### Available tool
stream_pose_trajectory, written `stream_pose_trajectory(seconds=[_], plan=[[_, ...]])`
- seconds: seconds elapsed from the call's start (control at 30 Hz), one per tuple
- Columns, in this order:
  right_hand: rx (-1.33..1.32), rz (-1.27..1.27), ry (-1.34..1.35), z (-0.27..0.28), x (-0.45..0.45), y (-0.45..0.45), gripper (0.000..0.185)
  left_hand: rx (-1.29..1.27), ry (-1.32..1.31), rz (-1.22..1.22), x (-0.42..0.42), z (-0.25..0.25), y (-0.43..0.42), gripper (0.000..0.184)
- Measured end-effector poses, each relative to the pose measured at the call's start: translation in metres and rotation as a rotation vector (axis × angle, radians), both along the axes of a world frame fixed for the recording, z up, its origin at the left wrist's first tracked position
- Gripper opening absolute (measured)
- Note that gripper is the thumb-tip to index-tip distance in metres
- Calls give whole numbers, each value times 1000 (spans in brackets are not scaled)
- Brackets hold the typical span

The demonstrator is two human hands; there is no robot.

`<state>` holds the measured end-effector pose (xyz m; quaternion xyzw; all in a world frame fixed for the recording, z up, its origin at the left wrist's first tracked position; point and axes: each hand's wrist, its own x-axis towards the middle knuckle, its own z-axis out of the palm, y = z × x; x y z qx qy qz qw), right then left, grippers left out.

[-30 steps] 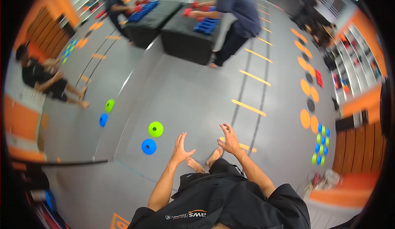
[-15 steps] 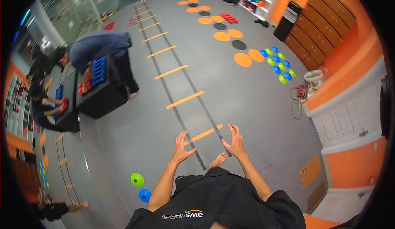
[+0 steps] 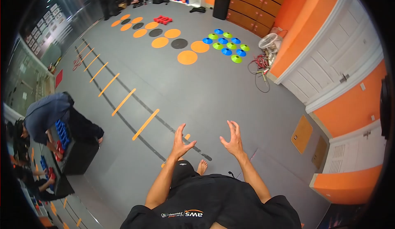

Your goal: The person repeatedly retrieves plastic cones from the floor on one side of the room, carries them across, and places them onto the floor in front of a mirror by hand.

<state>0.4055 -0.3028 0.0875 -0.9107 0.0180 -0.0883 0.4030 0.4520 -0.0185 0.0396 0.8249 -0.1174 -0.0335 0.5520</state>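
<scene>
Fingers (image 3: pixel 179 132) on our left hand (image 3: pixel 180 146) and right hand (image 3: pixel 234 144) are spread wide, curved, and holding nothing. Floor ladder (image 3: pixel 123 102) lies flat on the floor (image 3: pixel 263 109), its near end below our hands and touching neither. Caution: our bare foot (image 3: pixel 202 167) is just beside that end; a careless step could snag the ladder or drag it askew. Red cords (image 3: pixel 260 60) beside the white basket (image 3: pixel 270 42) could likewise trip us. We cannot make out the basket's contents. White shelves (image 3: pixel 197 0) hold small coloured items; the wooden cabinet (image 3: pixel 247 7) is closed, hiding its contents.
</scene>
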Motion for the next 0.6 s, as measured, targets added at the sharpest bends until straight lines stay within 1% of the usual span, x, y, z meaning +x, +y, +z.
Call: stream_pose_trajectory(seconds=[0.1,0.3,0.47,0.6], plan=[[-13,-60,-1,6,24,-25,81,20,-84,-65,45,-8,-27,99],[-48,-164,-1,6,101,-61,81,27,-108,-135,148,-21,-59,99],[-41,-245,1,2,178,-78,81,-6,-65,-177,248,-16,-76,99],[5,-299,72,-5,246,-84,81,-56,-3,-180,324,-3,-89,97]])
